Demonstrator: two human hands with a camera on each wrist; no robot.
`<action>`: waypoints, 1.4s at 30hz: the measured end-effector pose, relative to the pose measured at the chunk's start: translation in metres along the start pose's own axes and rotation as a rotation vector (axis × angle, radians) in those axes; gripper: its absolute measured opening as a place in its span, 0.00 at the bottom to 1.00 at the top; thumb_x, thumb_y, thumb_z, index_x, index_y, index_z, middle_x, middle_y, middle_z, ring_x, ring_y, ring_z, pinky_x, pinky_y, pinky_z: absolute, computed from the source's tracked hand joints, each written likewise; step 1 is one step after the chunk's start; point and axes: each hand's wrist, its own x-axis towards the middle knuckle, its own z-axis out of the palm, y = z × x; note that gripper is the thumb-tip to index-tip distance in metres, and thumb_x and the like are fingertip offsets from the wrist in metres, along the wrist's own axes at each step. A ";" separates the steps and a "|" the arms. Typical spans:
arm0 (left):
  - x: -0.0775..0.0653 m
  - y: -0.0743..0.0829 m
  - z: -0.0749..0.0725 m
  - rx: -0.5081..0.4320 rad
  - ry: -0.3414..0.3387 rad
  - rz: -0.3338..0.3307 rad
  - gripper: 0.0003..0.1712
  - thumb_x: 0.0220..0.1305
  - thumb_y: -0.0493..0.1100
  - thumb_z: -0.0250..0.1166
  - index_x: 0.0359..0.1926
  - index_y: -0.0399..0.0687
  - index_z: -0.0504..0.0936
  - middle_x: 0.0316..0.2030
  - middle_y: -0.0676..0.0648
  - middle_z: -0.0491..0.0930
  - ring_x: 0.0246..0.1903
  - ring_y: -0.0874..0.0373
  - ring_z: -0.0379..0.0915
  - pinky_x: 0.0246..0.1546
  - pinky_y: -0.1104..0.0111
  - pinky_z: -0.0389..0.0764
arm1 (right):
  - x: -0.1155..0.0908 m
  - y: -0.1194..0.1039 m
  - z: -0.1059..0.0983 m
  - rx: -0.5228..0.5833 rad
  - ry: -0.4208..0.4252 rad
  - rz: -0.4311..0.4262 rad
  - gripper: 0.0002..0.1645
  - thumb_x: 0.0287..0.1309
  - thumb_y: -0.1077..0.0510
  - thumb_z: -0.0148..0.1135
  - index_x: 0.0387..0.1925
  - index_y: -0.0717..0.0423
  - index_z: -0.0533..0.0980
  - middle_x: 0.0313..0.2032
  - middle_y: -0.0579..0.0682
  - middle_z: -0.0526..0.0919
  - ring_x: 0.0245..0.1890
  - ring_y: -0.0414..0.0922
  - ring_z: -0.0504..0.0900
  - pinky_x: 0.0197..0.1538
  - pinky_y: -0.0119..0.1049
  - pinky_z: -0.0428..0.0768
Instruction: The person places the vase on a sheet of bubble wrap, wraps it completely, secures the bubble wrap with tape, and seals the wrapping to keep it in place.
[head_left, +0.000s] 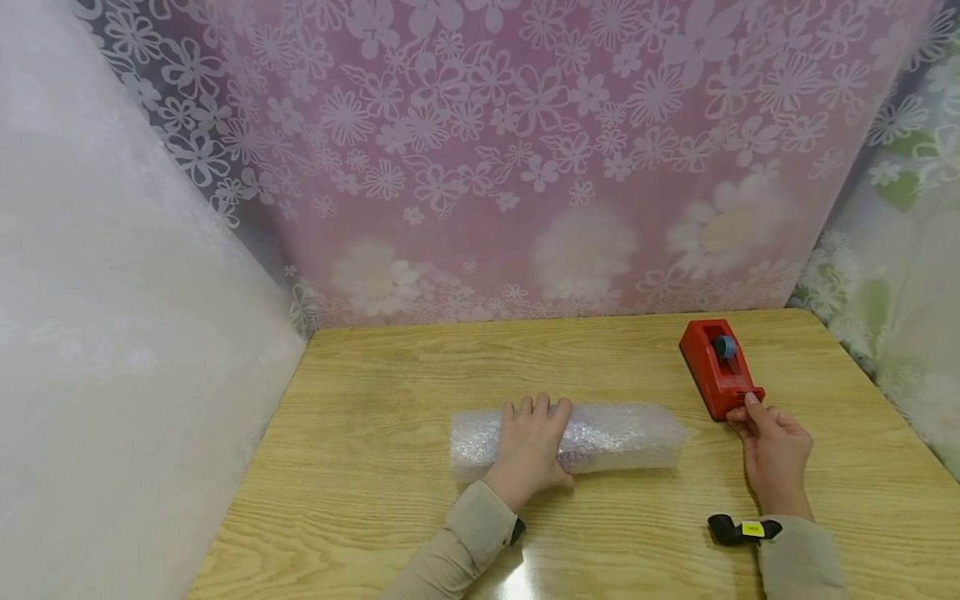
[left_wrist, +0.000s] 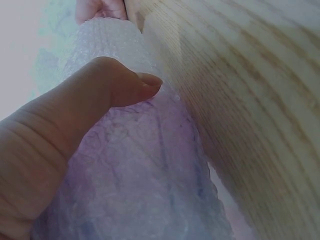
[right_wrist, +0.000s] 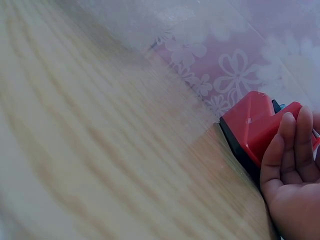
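A roll wrapped in clear bubble wrap (head_left: 622, 435) lies crosswise on the wooden table, with purple showing through its layers. Over its left half my left hand (head_left: 531, 454) grips it, fingers across the top and thumb along the near side. The thumb presses on the bubble wrap (left_wrist: 145, 165) in the left wrist view. A red tape dispenser (head_left: 708, 367) stands to the right, a small blue tape roll (head_left: 724, 347) in it. At its front cutting end my right hand (head_left: 776, 454) pinches with thumb and fingers; any tape end there is hidden. Its fingers also overlap the dispenser (right_wrist: 250, 117) in the right wrist view.
The wooden table (head_left: 360, 483) has its back edge against a pink flowered curtain (head_left: 480, 167). A pale sheet (head_left: 135, 333) hangs along the left, another patterned one (head_left: 892, 275) on the right. A black wrist mount with a yellow label (head_left: 752, 528) juts from the right sleeve.
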 end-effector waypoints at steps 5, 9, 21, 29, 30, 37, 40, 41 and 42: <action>0.000 0.000 0.000 -0.007 0.006 0.001 0.56 0.22 0.77 0.78 0.54 0.61 0.69 0.44 0.52 0.73 0.38 0.55 0.65 0.37 0.62 0.64 | 0.001 -0.001 0.000 -0.009 -0.010 0.019 0.20 0.64 0.71 0.57 0.15 0.73 0.70 0.22 0.61 0.81 0.22 0.51 0.83 0.33 0.38 0.84; -0.001 -0.001 0.000 -0.012 0.005 0.001 0.56 0.22 0.77 0.78 0.54 0.61 0.69 0.44 0.52 0.72 0.38 0.56 0.65 0.37 0.62 0.64 | 0.001 -0.002 0.000 0.004 -0.042 0.038 0.20 0.65 0.72 0.56 0.16 0.74 0.71 0.23 0.62 0.81 0.22 0.52 0.84 0.33 0.40 0.84; -0.001 -0.001 -0.001 -0.011 0.014 0.002 0.56 0.21 0.77 0.78 0.53 0.60 0.69 0.43 0.52 0.72 0.36 0.56 0.64 0.35 0.63 0.63 | 0.001 -0.004 -0.001 -0.030 -0.039 0.066 0.21 0.65 0.71 0.56 0.16 0.71 0.67 0.28 0.61 0.82 0.25 0.53 0.85 0.36 0.40 0.85; -0.001 -0.001 0.000 -0.009 0.006 0.002 0.56 0.22 0.77 0.78 0.54 0.60 0.68 0.44 0.52 0.72 0.39 0.55 0.65 0.38 0.62 0.65 | 0.002 -0.006 0.004 -0.029 -0.001 0.084 0.15 0.64 0.72 0.58 0.20 0.75 0.75 0.22 0.62 0.82 0.22 0.54 0.85 0.34 0.42 0.85; -0.001 -0.001 0.000 -0.009 0.005 0.001 0.56 0.22 0.77 0.78 0.54 0.60 0.68 0.44 0.52 0.72 0.39 0.55 0.65 0.38 0.62 0.65 | 0.002 -0.006 0.005 -0.035 0.010 0.088 0.15 0.64 0.72 0.58 0.21 0.74 0.76 0.21 0.62 0.82 0.21 0.53 0.85 0.34 0.42 0.85; -0.001 -0.001 0.000 -0.008 0.005 0.003 0.56 0.22 0.77 0.78 0.53 0.60 0.68 0.43 0.52 0.72 0.39 0.55 0.65 0.38 0.62 0.64 | 0.002 -0.009 0.013 -0.065 0.082 0.111 0.12 0.63 0.72 0.59 0.24 0.74 0.80 0.19 0.61 0.82 0.19 0.53 0.84 0.33 0.41 0.85; -0.001 0.000 0.000 -0.013 0.006 0.008 0.56 0.22 0.77 0.78 0.54 0.60 0.68 0.44 0.52 0.72 0.40 0.55 0.66 0.39 0.61 0.66 | 0.001 -0.009 0.014 -0.055 0.085 0.106 0.11 0.63 0.73 0.59 0.25 0.74 0.80 0.18 0.61 0.81 0.18 0.52 0.84 0.32 0.41 0.85; -0.001 0.000 -0.001 -0.015 0.006 0.009 0.56 0.23 0.77 0.78 0.55 0.60 0.68 0.44 0.51 0.72 0.40 0.55 0.66 0.39 0.61 0.66 | 0.001 -0.009 0.014 -0.051 0.088 0.103 0.11 0.63 0.73 0.58 0.25 0.75 0.80 0.17 0.61 0.81 0.17 0.52 0.83 0.32 0.41 0.85; 0.000 0.000 -0.001 -0.016 0.005 0.009 0.56 0.23 0.77 0.78 0.55 0.60 0.68 0.44 0.51 0.72 0.40 0.55 0.67 0.39 0.61 0.66 | 0.001 -0.008 0.014 -0.050 0.097 0.100 0.11 0.63 0.74 0.58 0.25 0.75 0.80 0.17 0.61 0.81 0.17 0.52 0.83 0.32 0.41 0.85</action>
